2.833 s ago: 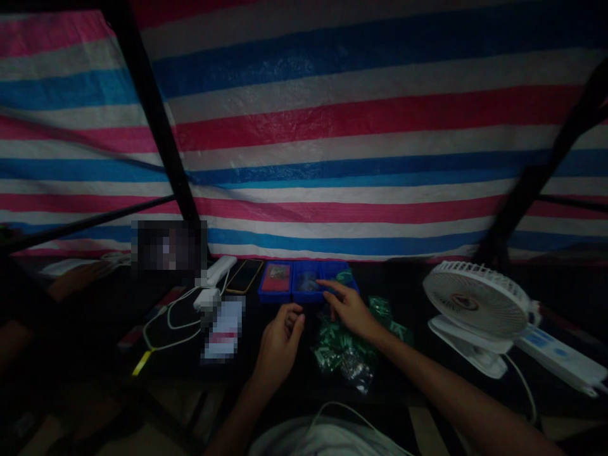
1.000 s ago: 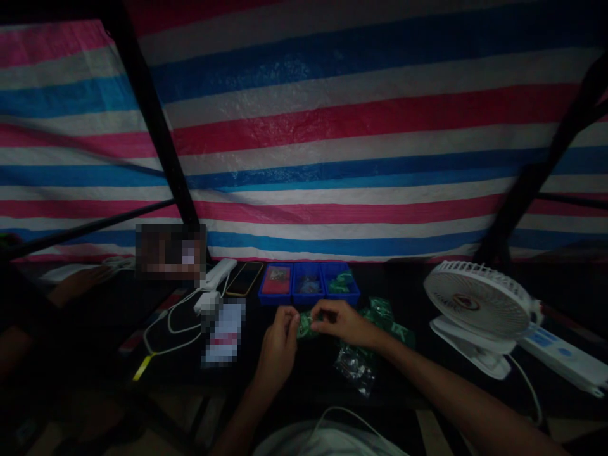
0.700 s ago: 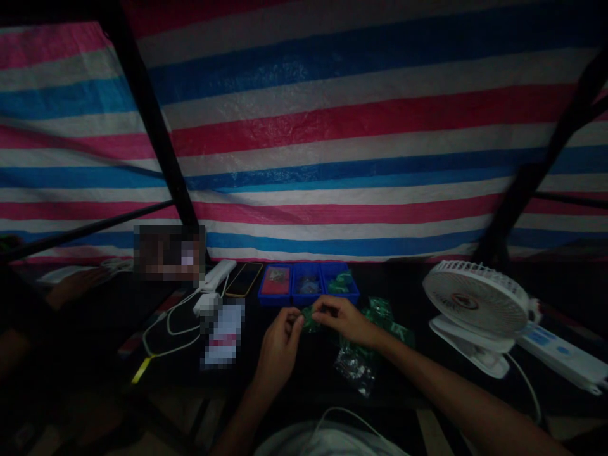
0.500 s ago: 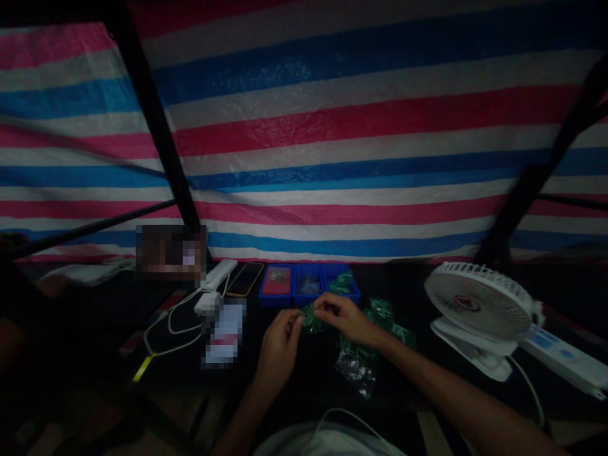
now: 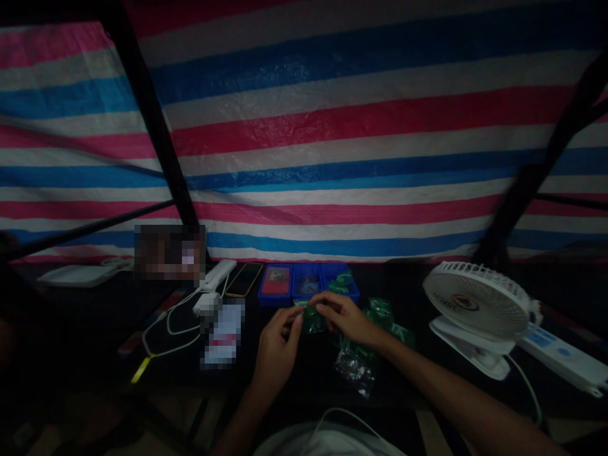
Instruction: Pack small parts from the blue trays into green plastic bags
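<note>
Green packet [image 5: 312, 321], multicoloured striped sheet [image 5: 351, 133]

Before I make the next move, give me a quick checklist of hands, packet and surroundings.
1. Left hand on green packet: ok, fingertips at its left edge.
2. Right hand on it: ok, fingertips at its top.
3. Packet sealed or open: cannot tell, too dark and small.
4. Blue bins in sight: ok, side by side beyond the hands.
5. White fan apart from both hands: ok.
6. Lighting: not ok, dim.

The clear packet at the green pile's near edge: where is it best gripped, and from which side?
Probably pinch the clear packet by its near corner, from the near side: that end juts free, while green packets crowd its far end.
</note>
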The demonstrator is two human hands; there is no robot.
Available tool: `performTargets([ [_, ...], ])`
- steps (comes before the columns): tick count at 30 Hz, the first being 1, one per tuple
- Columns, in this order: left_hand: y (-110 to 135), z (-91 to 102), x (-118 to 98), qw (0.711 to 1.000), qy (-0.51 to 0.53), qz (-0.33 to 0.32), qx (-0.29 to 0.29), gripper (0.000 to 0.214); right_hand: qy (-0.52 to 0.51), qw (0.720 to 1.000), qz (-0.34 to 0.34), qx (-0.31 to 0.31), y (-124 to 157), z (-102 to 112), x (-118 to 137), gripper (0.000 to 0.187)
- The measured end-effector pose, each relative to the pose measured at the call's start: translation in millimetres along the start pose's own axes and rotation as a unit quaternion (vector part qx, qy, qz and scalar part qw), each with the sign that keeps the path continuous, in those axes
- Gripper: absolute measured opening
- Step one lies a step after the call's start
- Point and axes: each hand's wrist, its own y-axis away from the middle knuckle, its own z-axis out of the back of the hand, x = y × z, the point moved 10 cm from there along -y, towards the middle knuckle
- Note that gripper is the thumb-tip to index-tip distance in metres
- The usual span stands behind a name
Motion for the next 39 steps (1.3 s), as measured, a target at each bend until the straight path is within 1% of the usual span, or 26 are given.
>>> performTargets([
  [5, 0, 0.4, 1, 1.0, -0.015, -0.01, -0.004, 0.021, 0.008, 1.0, 0.004, -0.006, -3, 2, -5, 0.037],
  [9, 0, -0.4, 3, 1.0, -0.021, -0.014, -0.001, 0.019, 0.017, 1.0, 0.011, -0.005, -3, 1, -2, 0.035],
  [12, 0, 0.5, 7, 1.0, -0.018, -0.002, -0.009, 0.017, 0.01, 1.0, 0.013, -0.008, -3, 2, 1, 0.035],
  [17, 0, 1.1, 16, 0.999, -0.008, 0.023, -0.022, 0.015, -0.019, 1.0, 0.019, -0.009, -3, 3, 1, 0.046],
  [20, 1, 3.3, 17, 0.999, 0.005, 0.025, -0.039, 0.026, -0.021, 1.0, 0.017, -0.007, -4, 2, 0, 0.057],
  [21, 1, 3.9, 18, 0.999, 0.007, 0.026, -0.043, 0.032, -0.019, 1.0, 0.016, -0.006, -4, 2, -1, 0.058],
  [23, 1, 3.7, 17, 0.999, 0.008, 0.03, -0.041, 0.037, -0.015, 1.0, 0.01, -0.006, -4, 1, -3, 0.052],
  [25, 1, 2.6, 14, 0.999, 0.001, 0.032, -0.031, 0.033, -0.011, 1.0, 0.005, -0.006, -4, 1, -4, 0.042],
  [27, 0, 2.1, 10, 0.999, -0.008, 0.032, -0.022, 0.026, -0.002, 1.0, 0.005, -0.007, -3, 1, -4, 0.038],
  [29, 0, 2.7, 7, 0.999, -0.015, 0.03, -0.02, 0.023, 0.017, 1.0, 0.021, -0.013, -3, 3, 0, 0.036],
  [31, 0, 3.4, 6, 0.999, -0.019, 0.027, -0.021, 0.022, 0.049, 0.997, 0.053, -0.022, -2, 5, 9, 0.034],
  [33, 0, 3.1, 6, 0.999, -0.02, 0.021, -0.019, 0.02, 0.071, 0.994, 0.074, -0.03, -2, 7, 15, 0.035],
  [35, 0, 2.8, 6, 1.0, -0.021, 0.012, -0.017, 0.02, 0.065, 0.995, 0.066, -0.029, -2, 7, 14, 0.037],
  [39, 0, 4.5, 4, 0.999, -0.048, 0.001, -0.022, 0.019, 0.02, 1.0, 0.016, -0.008, -3, 3, 2, 0.039],
])
